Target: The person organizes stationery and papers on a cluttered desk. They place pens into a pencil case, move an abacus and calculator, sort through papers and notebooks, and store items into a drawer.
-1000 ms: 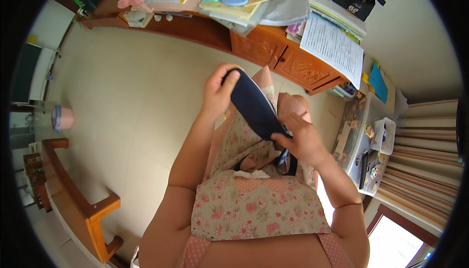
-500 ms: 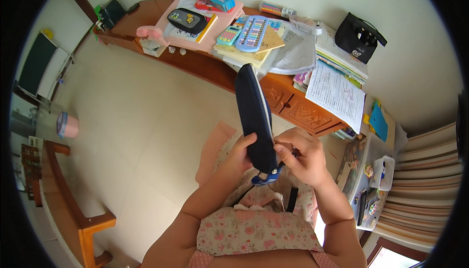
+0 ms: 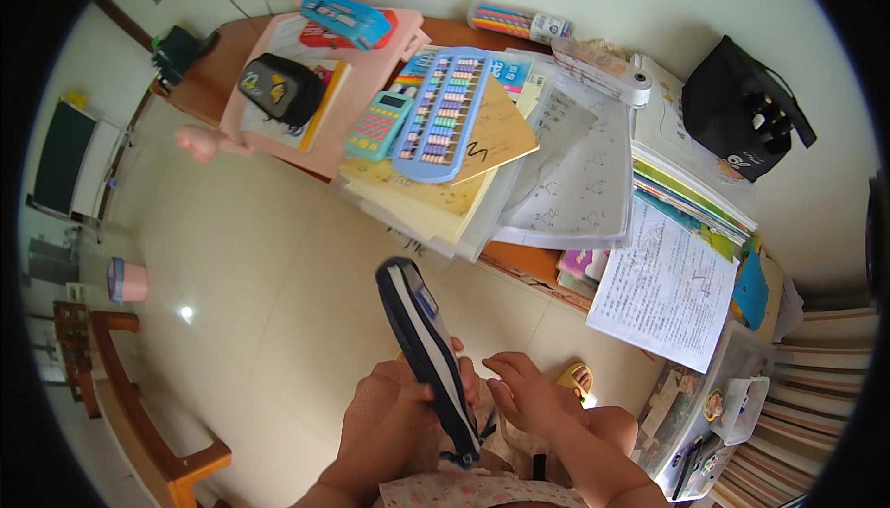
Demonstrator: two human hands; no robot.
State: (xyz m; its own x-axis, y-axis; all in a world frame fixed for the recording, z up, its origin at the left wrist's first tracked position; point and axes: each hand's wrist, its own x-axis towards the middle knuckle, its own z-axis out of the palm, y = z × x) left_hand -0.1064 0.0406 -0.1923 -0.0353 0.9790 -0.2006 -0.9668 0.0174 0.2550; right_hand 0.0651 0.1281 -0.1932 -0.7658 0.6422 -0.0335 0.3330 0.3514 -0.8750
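Note:
A long navy pencil case with a pale zip band along its edge stands tilted in front of my lap. My left hand is wrapped round its lower half, the fingertips showing on the far side. To the right of the case is my right hand, its fingers loosely stretched toward the case and a small gap between. It holds nothing that I can see. The lower end of the case hangs over my floral clothing. Whether the zip is closed is too blurred to tell.
Ahead is a desk with a blue abacus, a mint calculator, a black pencil case and a blue pencil case. Printed sheets overhang its edge. A black bag stands right; a wooden armrest is at left.
The pencil case has come down toward my lap and turned, showing more of its zip side. My right hand has come away from it. The desk now appears closer.

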